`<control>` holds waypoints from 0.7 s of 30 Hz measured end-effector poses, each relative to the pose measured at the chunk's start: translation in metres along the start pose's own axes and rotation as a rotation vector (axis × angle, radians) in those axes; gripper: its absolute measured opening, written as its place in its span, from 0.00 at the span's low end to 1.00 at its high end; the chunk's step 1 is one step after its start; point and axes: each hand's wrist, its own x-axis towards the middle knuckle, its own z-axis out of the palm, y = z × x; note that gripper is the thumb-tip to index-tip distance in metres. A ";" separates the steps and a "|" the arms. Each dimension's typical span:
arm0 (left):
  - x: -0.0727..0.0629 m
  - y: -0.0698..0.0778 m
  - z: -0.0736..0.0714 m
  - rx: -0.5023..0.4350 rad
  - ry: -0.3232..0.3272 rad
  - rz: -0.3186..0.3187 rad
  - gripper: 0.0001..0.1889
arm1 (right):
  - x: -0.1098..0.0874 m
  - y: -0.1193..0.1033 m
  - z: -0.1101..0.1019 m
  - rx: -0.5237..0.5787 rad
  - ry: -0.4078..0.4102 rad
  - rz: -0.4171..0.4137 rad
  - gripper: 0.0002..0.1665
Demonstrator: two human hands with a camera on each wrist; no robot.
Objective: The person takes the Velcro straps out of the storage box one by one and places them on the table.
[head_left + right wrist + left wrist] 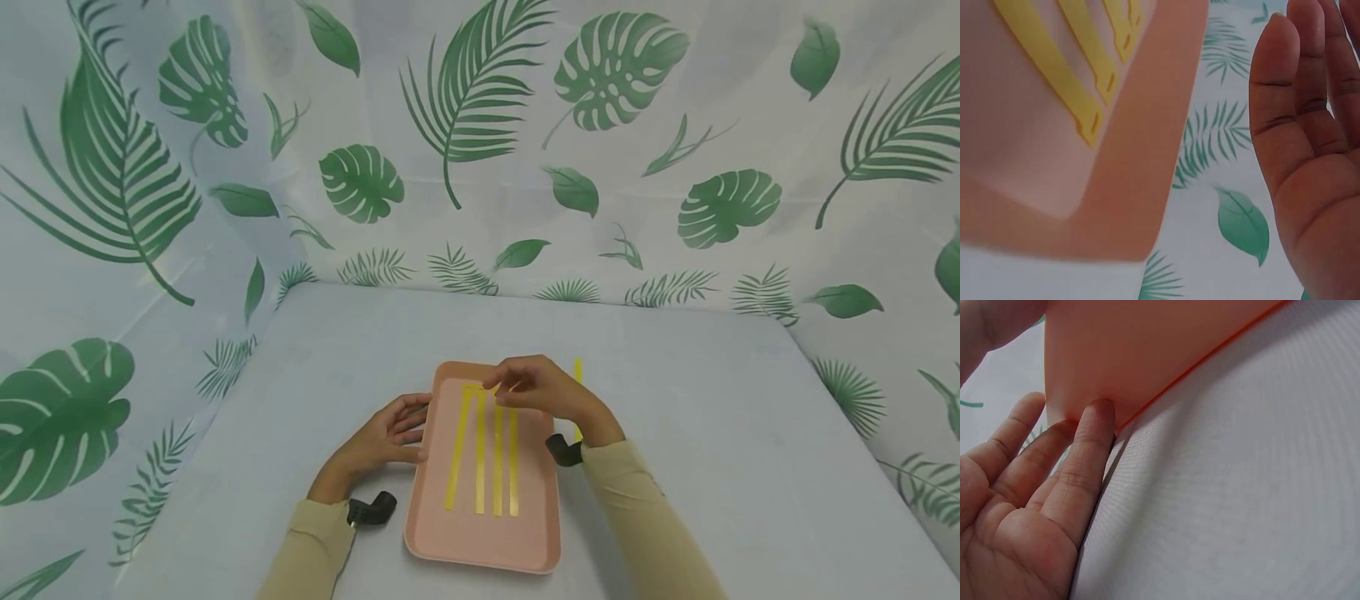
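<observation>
Tray [487, 542]: touched at side by extended fingers of left hand [390, 435]; best braced thus. Strips [480, 467], four: laid inside, below unclosed, empty fingers of right hand [547, 390]; best spaced evenly. Single strip [578, 370]: right of these.

Smooth plastic tray [517, 542], matt cloth backdrop [510, 225]

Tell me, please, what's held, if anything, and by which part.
Nothing, apparently: the left hand touches the tray along its left side; the right hand looks empty.
</observation>
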 end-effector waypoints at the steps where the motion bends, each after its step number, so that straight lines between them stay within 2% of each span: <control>1: 0.000 0.000 0.000 -0.003 0.000 0.001 0.50 | 0.001 0.000 0.001 -0.001 -0.005 0.006 0.14; 14: 0.002 0.000 0.002 0.004 0.001 -0.014 0.49 | 0.019 0.016 0.013 -0.069 -0.108 0.041 0.13; 21: 0.001 0.003 0.000 0.007 0.013 -0.027 0.50 | 0.029 0.022 0.022 -0.086 -0.172 0.023 0.13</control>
